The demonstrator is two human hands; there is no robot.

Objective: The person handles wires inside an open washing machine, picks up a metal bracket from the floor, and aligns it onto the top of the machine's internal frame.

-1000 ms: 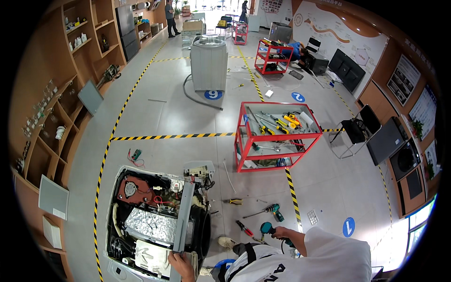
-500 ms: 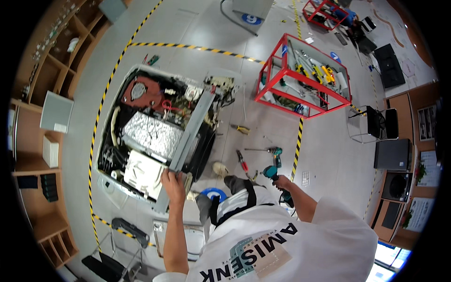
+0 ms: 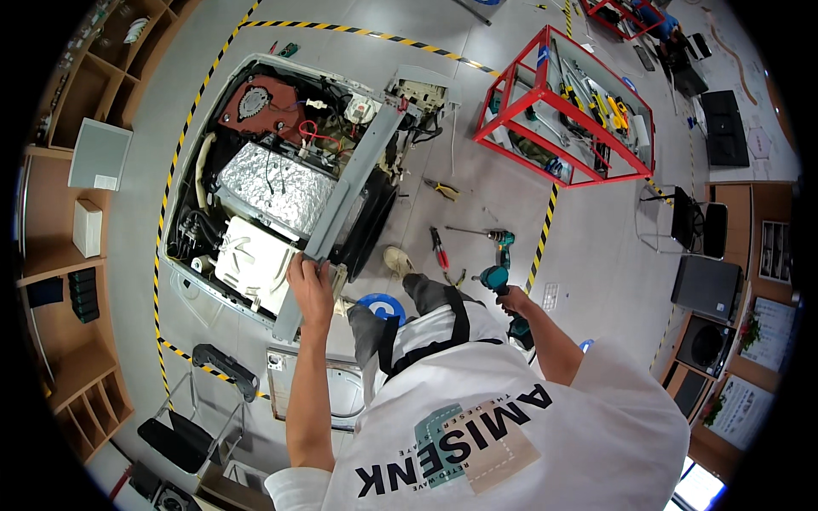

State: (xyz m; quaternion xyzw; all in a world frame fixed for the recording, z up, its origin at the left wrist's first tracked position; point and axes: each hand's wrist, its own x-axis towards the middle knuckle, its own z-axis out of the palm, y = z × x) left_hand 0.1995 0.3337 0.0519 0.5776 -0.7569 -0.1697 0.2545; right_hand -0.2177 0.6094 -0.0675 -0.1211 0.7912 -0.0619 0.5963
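Observation:
A washing machine [image 3: 256, 189] stands at front left with its top off, showing a foil-covered box, wiring and a white plastic housing [image 3: 253, 260]. Along its front edge runs a grey metal bar [image 3: 354, 192]. My left hand [image 3: 310, 294] is closed on the near part of this bar, beside the white housing; its fingertips are partly hidden. On the right, my right hand [image 3: 513, 300] grips a teal cordless drill [image 3: 494, 278], held low near my leg and away from the machine. The drill's tip is hard to make out.
Another cordless drill [image 3: 504, 245], red-handled pliers [image 3: 439, 249] and yellow-handled pliers [image 3: 443, 189] lie on the floor. A red-framed tool cart [image 3: 558, 153] stands beyond them. At lower left are a black folding chair [image 3: 177, 439] and a panel with a round opening [image 3: 341, 393].
The view has shifted, so the machine and cart sit higher in the picture. My left hand stays on the bar and my right hand keeps the drill low.

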